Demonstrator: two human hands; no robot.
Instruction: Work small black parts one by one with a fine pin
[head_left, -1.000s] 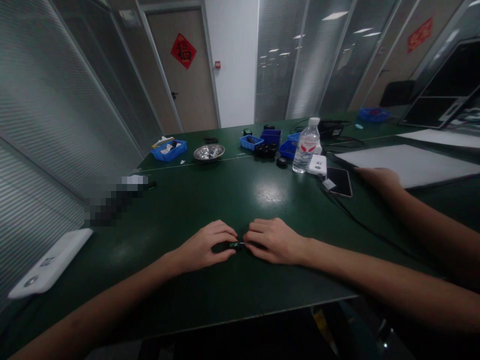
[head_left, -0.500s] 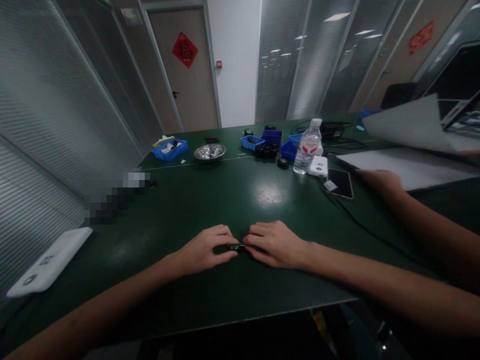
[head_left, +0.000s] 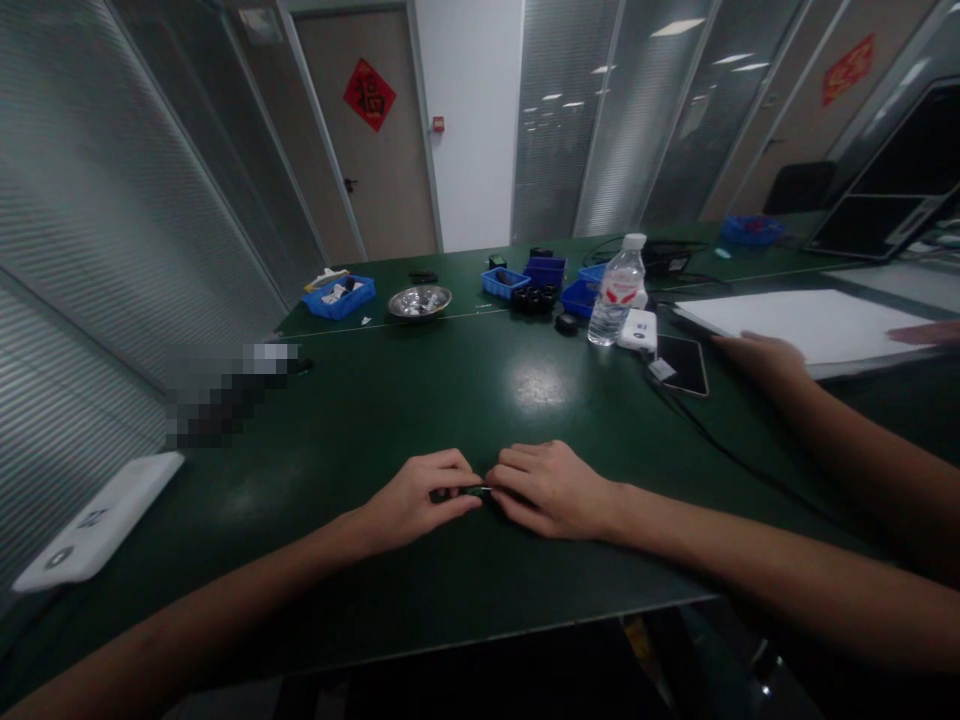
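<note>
Dark-green desk (head_left: 352, 410), two bare hands working low and central, close to the near edge; left hand (head_left: 429, 500) nearly closed, thumb below and fingers above, pinching a small slim dark-green piece with a thin silvery end (head_left: 471, 491); this piece lies just above the desk top, in the narrow gap between the hands, silvery end toward the right; right hand (head_left: 551, 490) resting with fingers curled inward, fingertips at the silvery end, cannot tell what they grip; farther back, shallow round metal bowl (head_left: 420, 317) with small pieces inside, just right of a light-blue plastic tray (head_left: 346, 308); clear plastic water bottle with white cap (head_left: 613, 308) upright, right of centre, beside a white flat box (head_left: 639, 330) and a dark-screened phone (head_left: 684, 366); at right, another person's two hands (head_left: 769, 357) at a white sheet (head_left: 795, 318); white flat device (head_left: 97, 525) at far left
</note>
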